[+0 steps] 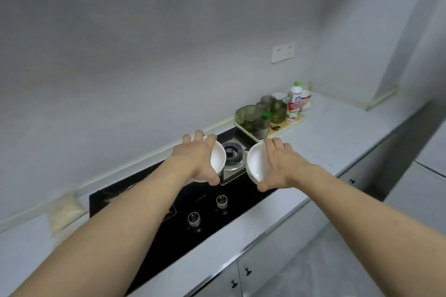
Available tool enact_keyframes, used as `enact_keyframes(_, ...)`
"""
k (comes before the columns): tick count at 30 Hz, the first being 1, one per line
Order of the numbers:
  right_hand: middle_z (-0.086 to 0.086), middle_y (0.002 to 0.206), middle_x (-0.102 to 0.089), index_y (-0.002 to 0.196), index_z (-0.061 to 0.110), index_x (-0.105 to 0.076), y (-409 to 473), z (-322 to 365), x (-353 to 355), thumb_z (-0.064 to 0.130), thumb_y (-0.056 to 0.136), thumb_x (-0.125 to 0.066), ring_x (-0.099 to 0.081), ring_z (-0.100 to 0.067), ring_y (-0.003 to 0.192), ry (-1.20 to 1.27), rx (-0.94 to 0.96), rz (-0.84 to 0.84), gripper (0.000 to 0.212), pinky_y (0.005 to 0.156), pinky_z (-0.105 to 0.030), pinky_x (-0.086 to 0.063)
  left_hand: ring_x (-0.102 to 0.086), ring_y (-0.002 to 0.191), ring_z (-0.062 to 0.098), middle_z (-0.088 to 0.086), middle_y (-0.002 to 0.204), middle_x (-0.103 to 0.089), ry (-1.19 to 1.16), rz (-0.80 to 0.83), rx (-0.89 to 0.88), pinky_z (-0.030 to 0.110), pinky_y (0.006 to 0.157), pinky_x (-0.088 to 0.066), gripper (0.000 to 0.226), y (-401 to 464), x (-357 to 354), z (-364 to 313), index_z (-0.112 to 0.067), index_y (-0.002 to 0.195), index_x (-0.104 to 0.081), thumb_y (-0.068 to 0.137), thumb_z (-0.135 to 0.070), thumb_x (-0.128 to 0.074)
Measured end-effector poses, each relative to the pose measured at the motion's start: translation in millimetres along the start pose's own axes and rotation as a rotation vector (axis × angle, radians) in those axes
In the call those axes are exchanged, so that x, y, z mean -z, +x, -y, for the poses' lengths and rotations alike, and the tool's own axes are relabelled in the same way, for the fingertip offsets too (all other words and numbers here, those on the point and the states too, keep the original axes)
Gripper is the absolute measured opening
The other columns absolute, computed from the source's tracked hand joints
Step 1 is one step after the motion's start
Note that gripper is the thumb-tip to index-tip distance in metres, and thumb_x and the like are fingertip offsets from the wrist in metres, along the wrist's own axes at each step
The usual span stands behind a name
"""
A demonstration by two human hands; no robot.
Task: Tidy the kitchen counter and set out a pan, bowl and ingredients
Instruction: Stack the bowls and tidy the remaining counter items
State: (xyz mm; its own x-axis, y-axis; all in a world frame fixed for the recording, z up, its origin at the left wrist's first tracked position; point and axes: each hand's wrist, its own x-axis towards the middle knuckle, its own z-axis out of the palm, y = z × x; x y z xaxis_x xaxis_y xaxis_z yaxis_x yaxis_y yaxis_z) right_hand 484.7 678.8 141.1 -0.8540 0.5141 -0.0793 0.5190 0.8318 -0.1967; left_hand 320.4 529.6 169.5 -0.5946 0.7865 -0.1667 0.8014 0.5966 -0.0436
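I have a white bowl in each hand, both held up over the black glass hob (183, 219) and tilted so their glossy, plain insides face each other. My left hand (193, 159) grips the left bowl (218, 158) with fingers curled over its far rim and the thumb hooked under the near edge. My right hand (282, 164) holds the right bowl (257, 164) the same way, fingers over the top rim, thumb at the bottom; a small dark mark sits on this bowl's outer wall near the base, too small to read. Between the two bowls I see the gas burner (232, 152) with its metal surround, and nearer me two round metal knobs (194, 219) on the hob. Beyond the burner a pale tray (293, 122) carries green-tinted glass jars (249, 114) and a white squeeze bottle (295, 103) with a green cap and a red-and-green label whose writing is blurred. The grey counter (337, 132) runs on to the right, a white wall socket (283, 52) above it. A pale bag (64, 212) lies left of the hob, blurred.
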Motion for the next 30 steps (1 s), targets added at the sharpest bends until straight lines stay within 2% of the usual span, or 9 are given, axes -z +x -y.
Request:
enact_keyframes(5,-0.006,0.140,-0.026,0.147,0.013,-0.010,3.9,-70.4,0.6,0.056,0.055,-0.076,-0.033,-0.028,0.123,-0.002,-0.091,-0.008,0.121,0.086,-0.036,-0.044,-0.031,0.124,0.030,0.000,0.140,-0.026,0.014,-0.009,-0.108,0.041,0.081,-0.048,0.119,56.4,2.2,-70.0,-0.031,0.148,-0.016,0.049,-0.050,-0.078)
enact_keyframes(10,-0.006,0.140,-0.026,0.147,0.013,-0.010,39.4,-149.0,9.5,0.056,0.055,-0.076,-0.033,-0.029,0.124,0.001,-0.171,-0.024,0.121,0.092,-0.038,-0.045,-0.031,0.124,0.031,0.000,0.140,-0.026,0.029,-0.017,-0.196,0.046,0.087,-0.050,0.115,133.1,-0.1,-133.7,-0.031,0.146,-0.017,0.050,-0.054,-0.076)
enact_keyframes(19,-0.004,0.140,-0.027,0.147,0.014,-0.010,130.0,-276.6,64.8,0.056,0.057,-0.075,-0.033,-0.028,0.123,-0.027,-0.244,-0.033,0.119,0.090,-0.036,-0.045,-0.029,0.128,0.033,0.002,0.143,-0.026,-0.030,-0.023,-0.237,0.044,0.093,-0.048,0.118,279.3,43.3,-221.0,-0.030,0.148,-0.016,0.051,-0.054,-0.078)
enact_keyframes(30,-0.003,0.139,-0.026,0.148,0.013,-0.009,195.1,-358.8,107.1,0.054,0.059,-0.075,-0.032,-0.027,0.123,-0.016,-0.236,-0.073,0.118,0.086,-0.034,-0.044,-0.033,0.122,0.030,-0.001,0.138,-0.027,-0.039,-0.098,-0.272,0.041,0.084,-0.049,0.115,372.0,108.3,-287.3,-0.034,0.146,-0.015,0.050,-0.053,-0.077)
